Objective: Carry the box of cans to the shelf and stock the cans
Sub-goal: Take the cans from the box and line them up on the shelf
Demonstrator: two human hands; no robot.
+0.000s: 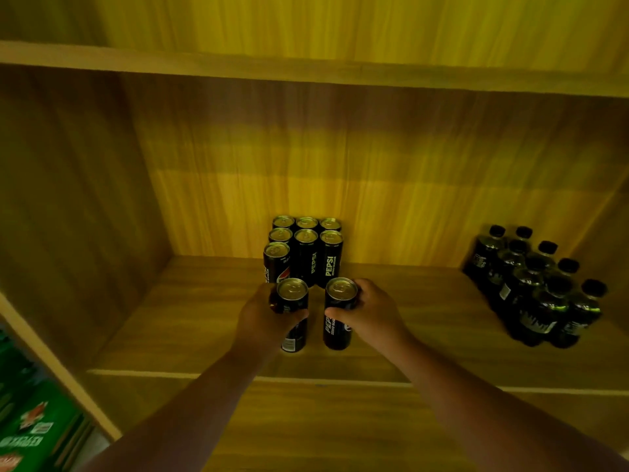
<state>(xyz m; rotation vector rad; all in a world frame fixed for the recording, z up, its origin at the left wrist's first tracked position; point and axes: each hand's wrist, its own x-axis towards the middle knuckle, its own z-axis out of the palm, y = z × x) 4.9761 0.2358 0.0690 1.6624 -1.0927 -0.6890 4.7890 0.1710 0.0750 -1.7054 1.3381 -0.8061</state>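
Observation:
Several black Pepsi cans [306,247] stand in tight rows at the back of a wooden shelf [425,321]. In front of them my left hand [262,318] grips one black can [292,308] around its upper half. Beside it, my right hand [371,311] grips a second black can [340,311] the same way. Both held cans are upright, close together, with their bases at or just above the shelf board. The box is not in view.
A cluster of dark bottles with black caps [537,284] stands at the shelf's right end. A wooden side panel [78,216] closes the left. An upper shelf board [306,66] runs overhead. Green packaged goods [30,417] show at lower left.

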